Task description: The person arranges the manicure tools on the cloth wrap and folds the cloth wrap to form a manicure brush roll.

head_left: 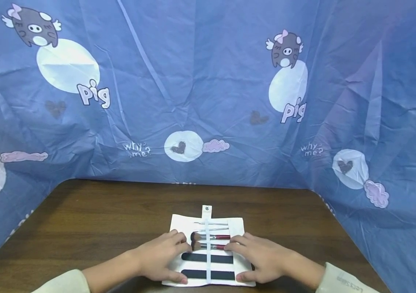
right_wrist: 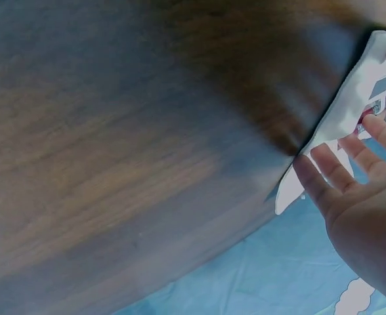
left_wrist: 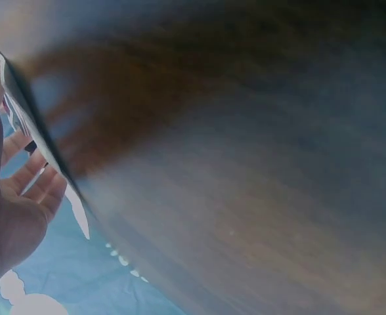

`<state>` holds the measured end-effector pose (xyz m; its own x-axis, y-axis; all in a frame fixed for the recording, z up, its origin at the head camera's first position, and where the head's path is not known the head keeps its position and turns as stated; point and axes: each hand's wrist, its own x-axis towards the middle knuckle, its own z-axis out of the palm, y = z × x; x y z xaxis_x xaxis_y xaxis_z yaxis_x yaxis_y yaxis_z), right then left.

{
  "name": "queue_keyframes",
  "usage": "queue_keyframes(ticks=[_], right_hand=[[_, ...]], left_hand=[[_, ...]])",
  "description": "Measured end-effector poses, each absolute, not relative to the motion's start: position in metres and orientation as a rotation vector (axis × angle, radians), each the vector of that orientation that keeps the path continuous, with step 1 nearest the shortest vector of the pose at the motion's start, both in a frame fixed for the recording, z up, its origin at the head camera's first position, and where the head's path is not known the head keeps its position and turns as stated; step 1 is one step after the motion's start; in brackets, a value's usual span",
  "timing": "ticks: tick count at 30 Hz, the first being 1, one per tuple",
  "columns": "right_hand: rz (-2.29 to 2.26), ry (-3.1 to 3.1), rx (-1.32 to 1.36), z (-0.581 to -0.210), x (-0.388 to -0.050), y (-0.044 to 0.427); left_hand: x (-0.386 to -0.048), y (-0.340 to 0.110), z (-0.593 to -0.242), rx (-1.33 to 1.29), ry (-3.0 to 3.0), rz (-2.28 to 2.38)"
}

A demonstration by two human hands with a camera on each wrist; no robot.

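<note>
A white fabric roll-up case [head_left: 182, 221] lies unfolded near the table's front edge. Under its elastic band [head_left: 208, 264] sit two thin metal tools [head_left: 219, 224], two makeup brushes [head_left: 220, 237] with red handles, and two black strips [head_left: 222, 275] resembling nail files. My left hand [head_left: 162, 256] rests along the case's left side, thumb at the lower corner, fingertips beside the brush heads. On the opposite side my right hand [head_left: 264, 258] touches the edge, with fingers spread and a fingertip by a brush handle. The right wrist view shows those fingers [right_wrist: 331, 167] extended at the case.
A snap tab [head_left: 207, 211] sticks out from the case's far edge. The dark wooden table [head_left: 120, 211] extends behind and to both sides. Blue printed cloth [head_left: 229, 101] hangs around the table's back and sides.
</note>
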<state>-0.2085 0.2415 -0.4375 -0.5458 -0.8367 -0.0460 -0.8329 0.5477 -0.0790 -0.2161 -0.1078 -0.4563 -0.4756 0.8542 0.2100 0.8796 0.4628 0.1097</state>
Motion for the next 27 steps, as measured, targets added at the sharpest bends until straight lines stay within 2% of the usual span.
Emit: queue_keyframes(ticks=[27], right_hand=[[-0.026, 2.736, -1.502, -0.435, -0.198, 0.242]], left_hand=[[-0.205, -0.112, -0.45, -1.563, -2.551, -0.264]])
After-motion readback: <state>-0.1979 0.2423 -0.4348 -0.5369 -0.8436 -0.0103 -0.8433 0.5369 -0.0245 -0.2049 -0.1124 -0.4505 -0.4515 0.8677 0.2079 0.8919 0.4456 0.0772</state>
